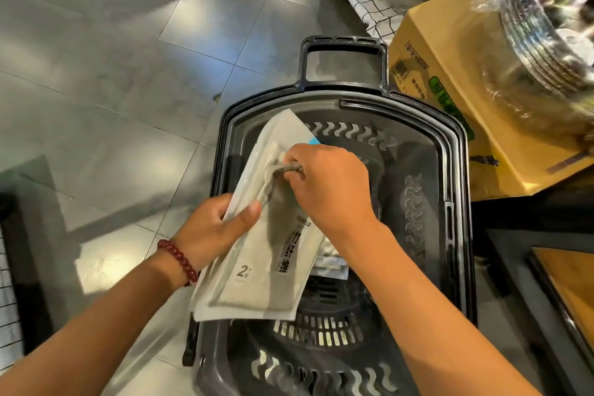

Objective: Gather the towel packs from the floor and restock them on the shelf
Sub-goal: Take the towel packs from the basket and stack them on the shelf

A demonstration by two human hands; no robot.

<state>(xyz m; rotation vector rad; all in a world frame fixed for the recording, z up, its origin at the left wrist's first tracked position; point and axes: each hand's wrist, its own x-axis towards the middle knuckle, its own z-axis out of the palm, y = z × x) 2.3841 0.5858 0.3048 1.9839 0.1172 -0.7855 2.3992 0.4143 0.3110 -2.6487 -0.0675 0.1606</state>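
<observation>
Both left hand (215, 228) and right hand (331, 190) clasp the towel pack (257, 276) over the rim of the basket (353, 92).

Packs (257, 254): flat pale-grey towels in clear wrap, stacked, black lettering and a "2" on the top face, held tilted over the basket's (450, 151) left rim.
</observation>
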